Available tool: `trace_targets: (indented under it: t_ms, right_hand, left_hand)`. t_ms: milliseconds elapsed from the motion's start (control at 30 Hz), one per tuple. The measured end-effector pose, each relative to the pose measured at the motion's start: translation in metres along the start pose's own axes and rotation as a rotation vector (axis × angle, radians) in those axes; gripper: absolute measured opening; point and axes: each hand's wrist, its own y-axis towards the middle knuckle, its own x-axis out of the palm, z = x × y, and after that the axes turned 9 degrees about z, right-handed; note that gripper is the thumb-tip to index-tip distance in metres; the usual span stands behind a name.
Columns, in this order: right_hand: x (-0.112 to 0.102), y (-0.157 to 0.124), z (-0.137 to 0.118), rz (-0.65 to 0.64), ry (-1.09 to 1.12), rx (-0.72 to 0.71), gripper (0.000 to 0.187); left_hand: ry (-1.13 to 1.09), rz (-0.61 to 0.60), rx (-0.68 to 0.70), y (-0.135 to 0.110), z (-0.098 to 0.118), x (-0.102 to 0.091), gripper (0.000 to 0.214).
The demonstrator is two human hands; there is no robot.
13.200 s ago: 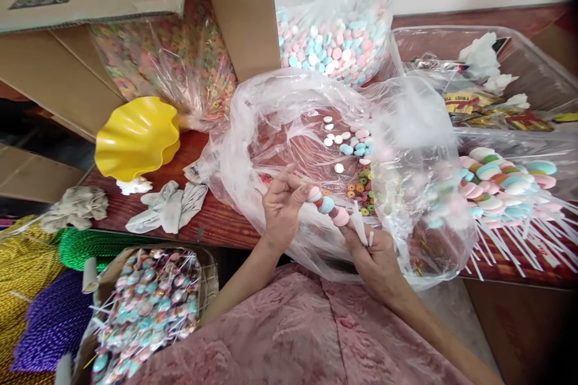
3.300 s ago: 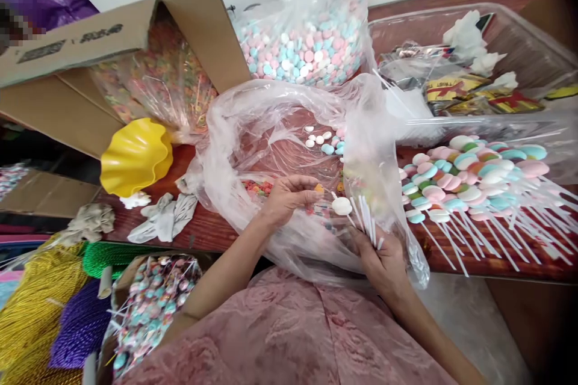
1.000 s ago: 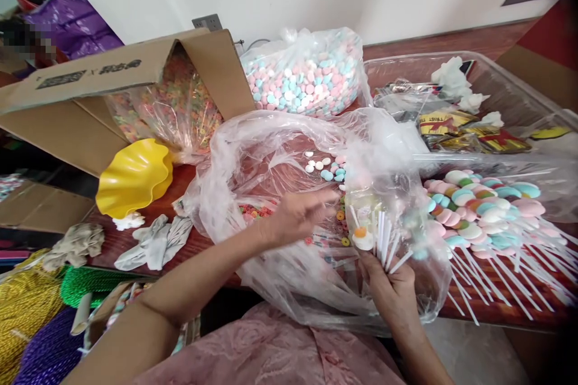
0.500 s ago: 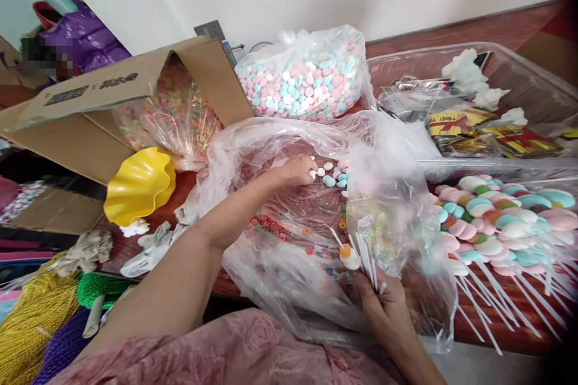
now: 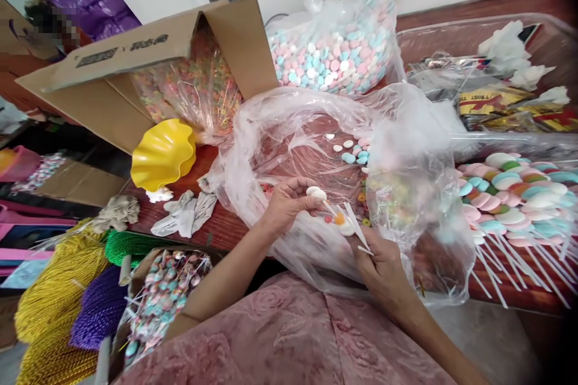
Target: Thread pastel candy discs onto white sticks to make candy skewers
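The left hand [image 5: 289,206] pinches white candy [image 5: 316,194] between its fingertips, and the right hand [image 5: 378,257] grips white sticks [image 5: 356,226], an orange ring [image 5: 339,218] just past its thumb

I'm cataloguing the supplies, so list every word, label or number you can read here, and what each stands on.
"TWIST": on the yellow packet in the clear tray; the letters beside it are not clear.
"×": on the cardboard box, between two dark printed marks, both too blurred to read.
Any print on the silver packets behind: too small to read.
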Motion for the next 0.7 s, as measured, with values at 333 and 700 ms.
trace_targets:
  t_ms: [333, 700]
  right_hand:
    - [0.011, -0.004, 0.002, -0.113, -0.243, -0.065, 0.031]
    - [-0.005, -0.002, 0.001, -0.232, -0.488, -0.194, 0.021]
  left_hand:
    - [-0.278, 0.156, -0.036, -0.028, -0.027, -0.015, 0.042]
    - [0.234, 0.128, 0.542, -0.023, -0.045, -0.022, 0.011]
